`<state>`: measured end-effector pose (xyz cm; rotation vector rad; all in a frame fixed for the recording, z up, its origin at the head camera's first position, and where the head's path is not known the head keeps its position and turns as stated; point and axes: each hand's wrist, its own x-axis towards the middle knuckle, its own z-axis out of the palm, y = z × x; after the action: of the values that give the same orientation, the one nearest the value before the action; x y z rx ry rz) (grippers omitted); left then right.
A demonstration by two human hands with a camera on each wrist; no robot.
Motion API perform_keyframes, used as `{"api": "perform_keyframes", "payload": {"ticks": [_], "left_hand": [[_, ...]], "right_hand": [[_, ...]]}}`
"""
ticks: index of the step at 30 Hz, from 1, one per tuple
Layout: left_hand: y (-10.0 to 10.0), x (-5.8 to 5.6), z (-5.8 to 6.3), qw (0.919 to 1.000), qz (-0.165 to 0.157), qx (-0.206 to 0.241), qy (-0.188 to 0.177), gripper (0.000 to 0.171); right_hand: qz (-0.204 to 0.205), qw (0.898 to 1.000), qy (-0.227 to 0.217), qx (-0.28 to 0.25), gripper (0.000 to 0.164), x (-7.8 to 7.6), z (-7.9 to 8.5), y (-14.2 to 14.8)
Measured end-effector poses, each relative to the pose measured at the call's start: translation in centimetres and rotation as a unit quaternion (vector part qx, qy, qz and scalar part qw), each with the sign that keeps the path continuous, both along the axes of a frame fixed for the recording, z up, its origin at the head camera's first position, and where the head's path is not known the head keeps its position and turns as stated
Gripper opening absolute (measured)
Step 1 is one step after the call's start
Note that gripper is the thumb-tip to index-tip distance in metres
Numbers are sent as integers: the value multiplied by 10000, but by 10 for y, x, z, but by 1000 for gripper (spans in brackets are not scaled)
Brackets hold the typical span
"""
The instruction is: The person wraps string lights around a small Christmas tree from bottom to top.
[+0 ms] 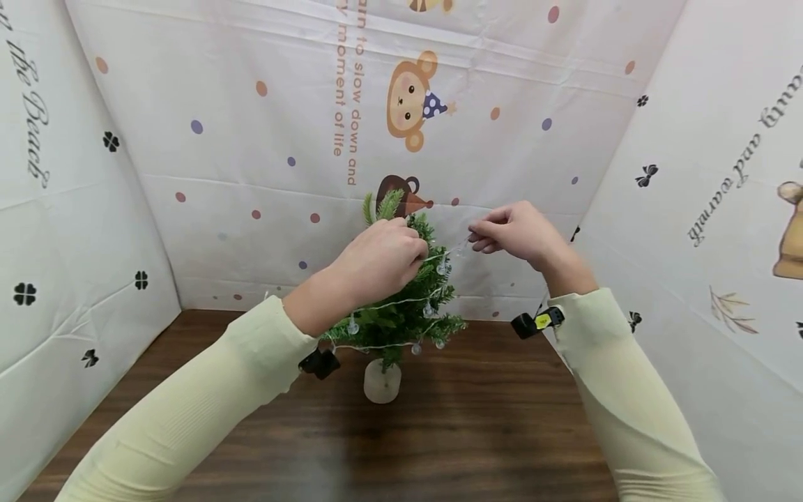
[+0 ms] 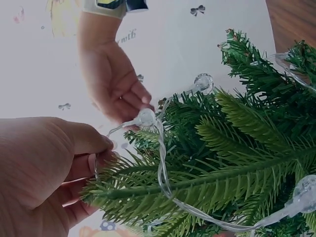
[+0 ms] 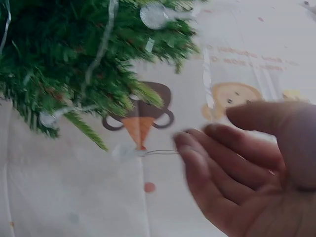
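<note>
A small artificial Christmas tree [image 1: 401, 314] stands on a round white base [image 1: 382, 382]. Clear string lights with globe bulbs [image 2: 303, 195] wind around its branches. At the treetop, my left hand [image 1: 385, 254] pinches the thin wire between thumb and fingers, beside a green branch tip [image 2: 163, 190]. A bulb [image 2: 146, 117] sits just past those fingertips. Right of the top, my right hand [image 1: 517, 233] holds a stretch of the light string between bent fingers and thumb. In the right wrist view a loose bulb [image 3: 129, 152] hangs on a wire leading to the right fingers [image 3: 197, 158].
A dark wood-grain tabletop [image 1: 401, 446] lies under the tree. White printed cloth [image 1: 232, 153] with cartoon animals, dots and lettering rises behind it and on both sides. Black wrist cameras [image 1: 321, 362] are worn at both pale yellow cuffs.
</note>
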<state>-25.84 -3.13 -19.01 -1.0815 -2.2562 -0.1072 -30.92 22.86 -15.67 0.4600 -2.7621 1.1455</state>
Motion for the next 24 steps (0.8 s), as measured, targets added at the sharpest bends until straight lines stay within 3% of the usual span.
{"api": "perform_keyframes", "payload": {"ticks": [6, 13, 19, 24], "left_hand": [[0, -1, -2, 9999, 53, -93, -68, 25], [1, -2, 0, 9998, 51, -194, -95, 22], [1, -2, 0, 9998, -14, -215, -12, 23], [1, -1, 1, 9997, -100, -222, 83, 23]], "right_hand": [[-462, 9978, 346, -323, 27, -13, -1, -20], [-696, 9947, -205, -730, 19, -29, 7, -36], [-759, 9895, -791, -937, 23, -40, 14, -46], [-739, 9859, -972, -1141, 25, -52, 22, -53]]}}
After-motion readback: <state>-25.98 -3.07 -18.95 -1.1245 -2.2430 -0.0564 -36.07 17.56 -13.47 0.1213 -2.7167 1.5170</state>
